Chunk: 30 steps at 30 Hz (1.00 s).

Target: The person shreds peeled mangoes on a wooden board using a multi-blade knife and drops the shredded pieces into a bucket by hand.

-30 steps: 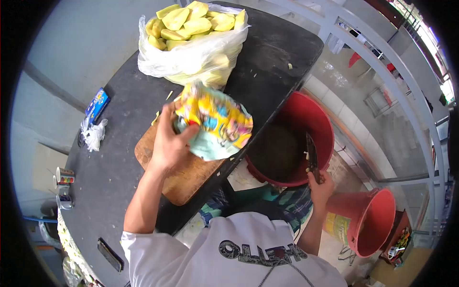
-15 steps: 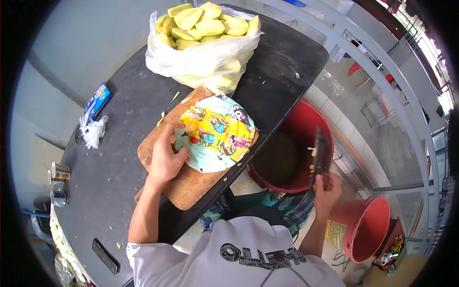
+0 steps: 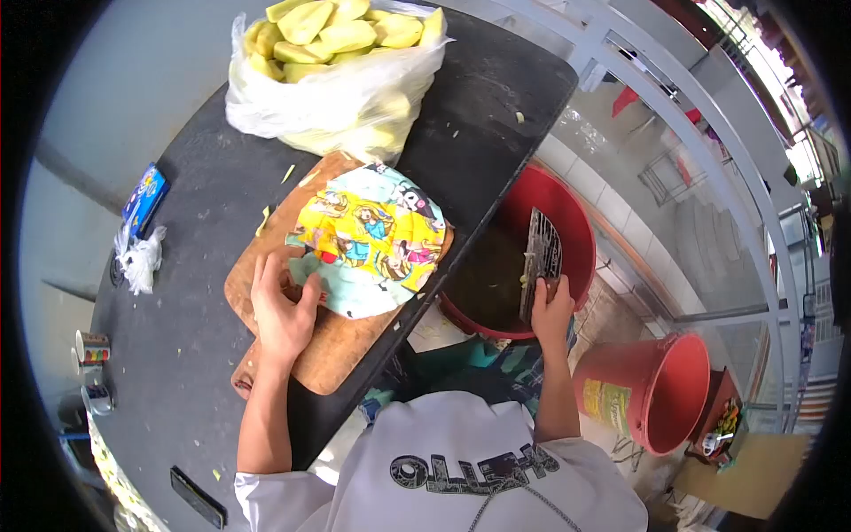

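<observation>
A patterned yellow and mint cloth [image 3: 372, 239] lies spread on a wooden board [image 3: 332, 363] on the dark table. My left hand [image 3: 285, 306] is at the cloth's lower left edge, fingers curled; whether they pinch the cloth is unclear. In my right hand [image 3: 553, 310] is the handle of a dark, broad-bladed tool [image 3: 542, 257] with pale bits on it. The tool is over a large red bucket [image 3: 574, 226] with murky contents. A white plastic bag [image 3: 337, 111] full of peeled yellow-green pieces [image 3: 346, 35] stands behind the board.
On the table [image 3: 177, 355] are a blue packet [image 3: 144, 197], a small white bag [image 3: 140, 260], cups [image 3: 92, 348] and a phone [image 3: 198, 496]. A second red bucket [image 3: 678, 395] is tilted at the right. Grey metal railing [image 3: 736, 177] runs along the right side.
The cloth came down flat onto the board from a raised position. My right hand has shifted left with the tool, whose broad face now shows over the bucket.
</observation>
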Motion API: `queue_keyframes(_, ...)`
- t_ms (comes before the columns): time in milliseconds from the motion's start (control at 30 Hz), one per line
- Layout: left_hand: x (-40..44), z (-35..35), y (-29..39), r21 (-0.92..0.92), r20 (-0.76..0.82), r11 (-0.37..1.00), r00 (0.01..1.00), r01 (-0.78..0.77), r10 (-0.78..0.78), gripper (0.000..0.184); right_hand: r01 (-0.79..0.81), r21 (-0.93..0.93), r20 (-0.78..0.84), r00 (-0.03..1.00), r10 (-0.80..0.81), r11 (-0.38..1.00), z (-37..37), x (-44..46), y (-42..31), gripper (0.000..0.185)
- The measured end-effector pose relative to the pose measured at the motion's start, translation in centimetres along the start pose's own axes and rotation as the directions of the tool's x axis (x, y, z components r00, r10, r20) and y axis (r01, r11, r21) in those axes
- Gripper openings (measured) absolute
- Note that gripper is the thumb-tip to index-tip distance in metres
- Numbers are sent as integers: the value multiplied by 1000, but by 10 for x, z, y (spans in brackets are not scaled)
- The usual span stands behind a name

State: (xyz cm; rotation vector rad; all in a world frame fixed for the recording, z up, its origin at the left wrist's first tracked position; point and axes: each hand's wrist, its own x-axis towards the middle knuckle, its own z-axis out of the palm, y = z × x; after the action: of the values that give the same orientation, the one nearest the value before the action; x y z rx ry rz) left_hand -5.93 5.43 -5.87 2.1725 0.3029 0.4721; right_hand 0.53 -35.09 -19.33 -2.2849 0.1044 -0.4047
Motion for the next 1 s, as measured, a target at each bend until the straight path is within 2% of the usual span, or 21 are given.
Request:
queue_keyframes(33, 5, 1, 4, -2, -7, 1000, 1000, -23, 23, 32, -6, -2, -14, 1000, 6, 1000, 2, 3, -1, 24)
queue_keyframes(100, 6, 0, 10, 2, -9, 1000, 1000, -28, 28, 32, -117, 142, 22, 993, 116, 983, -1, 2, -1, 26)
queue_keyframes(133, 5, 1, 11, 11, -29, 1000, 999, -22, 22, 32, -119, 135, 16, 993, 118, 984, -4, 1, -3, 26)
queue_keyframes(233, 4, -2, 9, 33, -49, 999, 999, -14, 16, 32, -160, 317, 20, 987, 162, 935, -17, 2, -21, 22)
queue_keyframes(267, 5, -3, 9, 39, -59, 999, 998, -15, 17, 32, -136, 358, -41, 986, 161, 924, -20, 1, -29, 19)
queue_keyframes(300, 5, -3, 8, 48, -55, 999, 998, -20, 23, 32, -76, 397, -125, 983, 136, 915, -23, 0, -39, 17)
queue_keyframes(367, 4, -2, 5, 67, -63, 997, 998, -24, 28, 32, 297, 470, -379, 918, -114, 831, -7, 7, -21, 12)
queue_keyframes(433, 5, -1, 4, 38, -49, 998, 998, -41, 43, 32, 375, 491, -430, 889, -155, 786, 8, 21, -1, 14)
queue_keyframes(467, 4, -3, 4, 31, -31, 1000, 1000, 3, -2, 33, 199, 96, -175, 968, -180, 975, 6, 25, 10, 18)
queue_keyframes(500, 1, -5, 6, 35, -39, 999, 999, 0, 1, 33, 94, -363, 68, 995, -74, 927, 7, 26, 16, 22)
queue_keyframes(533, 0, -7, 7, 45, -28, 999, 999, -15, 16, 32, 46, -207, -11, 999, -49, 977, 13, 18, 17, 29)
queue_keyframes(600, 6, -6, 14, 82, -76, 995, 995, -60, 67, 32, 85, -142, -79, 992, -97, 986, 13, 26, 12, 29)
queue_keyframes(633, 11, -9, 18, 88, -78, 995, 995, -53, 60, 32, 55, -104, -119, 991, -67, 993, 4, 15, -1, 28)
queue_keyframes(767, 79, -21, 48, 117, 10, 948, 955, -295, 296, 28, 82, 11, -113, 990, -81, 997, -13, 25, -24, 29)
queue_keyframes(800, 100, -23, 61, 102, 29, 942, 948, -319, 317, 27, 11, 80, -42, 999, -8, 997, -18, 26, -31, 28)
queue_keyframes(833, 124, -21, 66, 105, 22, 908, 914, -405, 405, 26, 20, 84, -45, 999, -16, 996, -24, 24, -41, 28)
queue_keyframes(867, 145, -20, 81, 89, 38, 912, 916, -401, 399, 27, 29, 152, -1, 1000, -29, 988, -27, 22, -53, 27)
queue_keyframes(900, 173, -12, 83, 102, 4, 843, 848, -528, 530, 32, 33, 216, 42, 998, -43, 976, -30, 19, -67, 26)
queue_keyframes(967, 229, 3, 87, 136, 7, 807, 815, -574, 579, 34, 51, 311, 122, 988, -93, 949, -38, 12, -93, 21)
queue_keyframes(1000, 255, 11, 89, 235, 42, 821, 849, -520, 526, 39, 81, 308, 160, 978, -136, 948, -42, 9, -108, 22)
